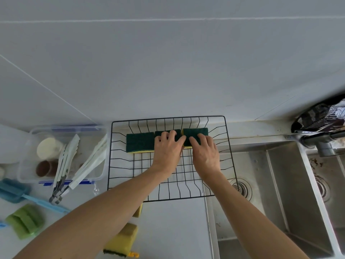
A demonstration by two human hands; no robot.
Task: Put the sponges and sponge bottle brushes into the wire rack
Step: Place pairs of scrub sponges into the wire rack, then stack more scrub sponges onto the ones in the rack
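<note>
Both my hands are inside the wire rack (228, 146), at its far side. My left hand (166, 152) lies flat, fingers spread, on the middle sponge (178, 133), and my right hand (205, 154) lies the same way on the right sponge (196, 133). Neither grip is closed around anything; the fingers only press down on the green tops, and I think they are pushing the sponges into one line. A third sponge (140, 143) lies at the left end of this line, touching the middle one, and no hand is on it. The three lie side by side, so the row runs left to right along the far wall of the rack. What remains lies on the tabletop (177, 230) on the near-left side of the rack: two yellow sponges (123, 240) close to its near-left corner, partly hidden under my left forearm, and further left a blue bottle brush (15, 189) and a green bottle brush (26, 220). Its handle points toward the rack. The left hand is nearer to all of these, so I judge it must pull back toward me.
</note>
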